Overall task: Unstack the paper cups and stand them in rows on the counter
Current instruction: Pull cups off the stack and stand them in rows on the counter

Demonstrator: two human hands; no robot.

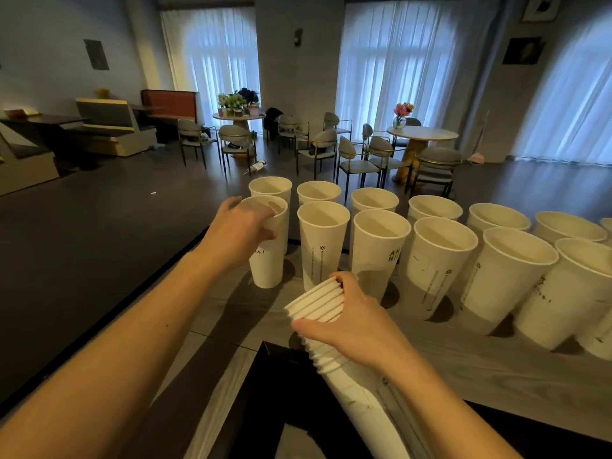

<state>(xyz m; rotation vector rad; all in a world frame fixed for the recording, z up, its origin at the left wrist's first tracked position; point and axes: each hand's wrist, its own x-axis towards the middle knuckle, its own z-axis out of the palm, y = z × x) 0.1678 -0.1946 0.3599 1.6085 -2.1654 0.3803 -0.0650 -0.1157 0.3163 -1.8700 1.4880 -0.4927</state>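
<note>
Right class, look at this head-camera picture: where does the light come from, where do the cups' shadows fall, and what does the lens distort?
Head view: daylight comes through the curtained windows at the back, leaving the room dim; the standing cups cast shadows toward the camera on the counter; the wide lens bends the right-hand window arch and leans the outer cups; the left hand looks slightly soft, the right hand on the stack sharper.

Head-worn view — downward; close over counter

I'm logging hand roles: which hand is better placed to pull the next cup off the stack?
Probably the left hand: it only grips the cup at the near row's left end, while the right hand steadies the stack.
</note>
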